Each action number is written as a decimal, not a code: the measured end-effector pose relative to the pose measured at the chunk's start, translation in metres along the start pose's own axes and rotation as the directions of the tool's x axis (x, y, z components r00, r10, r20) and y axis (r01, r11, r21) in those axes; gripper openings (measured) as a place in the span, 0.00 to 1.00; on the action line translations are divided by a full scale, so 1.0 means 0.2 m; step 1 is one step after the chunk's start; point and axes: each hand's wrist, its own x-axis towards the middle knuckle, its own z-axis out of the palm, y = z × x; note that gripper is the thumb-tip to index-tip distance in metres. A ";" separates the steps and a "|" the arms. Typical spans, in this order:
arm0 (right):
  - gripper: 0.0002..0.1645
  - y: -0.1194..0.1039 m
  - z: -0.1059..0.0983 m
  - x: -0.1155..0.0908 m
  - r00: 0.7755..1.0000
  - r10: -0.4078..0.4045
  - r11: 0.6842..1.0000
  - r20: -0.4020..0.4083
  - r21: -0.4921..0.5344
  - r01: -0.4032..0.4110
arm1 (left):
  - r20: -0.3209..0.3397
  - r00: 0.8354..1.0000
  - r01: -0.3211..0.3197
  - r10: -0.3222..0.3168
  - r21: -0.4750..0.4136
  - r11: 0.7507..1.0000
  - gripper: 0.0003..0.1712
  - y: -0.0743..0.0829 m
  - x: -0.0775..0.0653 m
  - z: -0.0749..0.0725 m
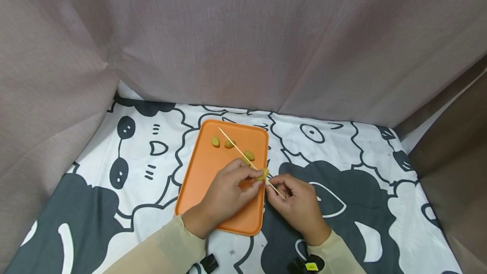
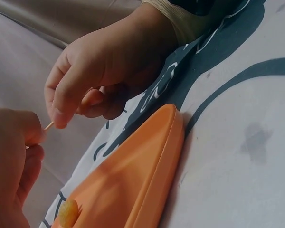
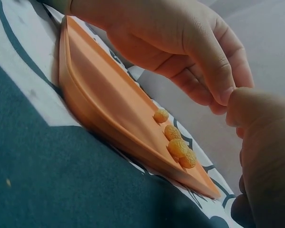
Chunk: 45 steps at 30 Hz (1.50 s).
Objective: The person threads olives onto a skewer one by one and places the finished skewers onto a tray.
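Note:
Over the right side of the orange tray, my left hand (image 1: 228, 187) pinches a small wrinkled yellow-green fruit (image 1: 262, 174) between thumb and fingers. A thin wooden skewer (image 1: 236, 148) runs diagonally past this fruit, its far end above the tray. Near the skewer's lower end, my right hand (image 1: 298, 206) grips it just off the tray's right edge. In the right wrist view the fingertips of both hands meet, hiding the pinched fruit. The left wrist view shows a short bit of skewer (image 2: 49, 126) between the hands. I cannot tell whether the skewer pierces the fruit.
Several like fruits (image 1: 215, 141) lie in the far part of the orange tray (image 1: 198, 176). Under the tray spreads a white cloth (image 1: 144, 198) with dark cartoon prints. Grey-brown curtains (image 1: 228, 45) hang behind and at the sides.

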 end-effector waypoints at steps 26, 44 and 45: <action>0.07 0.02 0.01 0.01 0.992 0.099 0.995 0.078 -0.029 -0.097 | 0.080 0.995 0.052 -0.054 0.031 0.998 0.22 -0.08 0.07 -0.05; 0.08 0.03 0.00 0.00 0.986 0.157 0.988 0.059 -0.014 -0.156 | 0.177 0.957 0.152 -0.229 0.365 0.918 0.28 -0.21 0.10 -0.05; 0.08 0.03 0.00 0.00 0.985 0.160 0.987 0.061 -0.013 -0.159 | 0.179 0.957 0.151 -0.230 0.371 0.916 0.27 -0.21 0.10 -0.05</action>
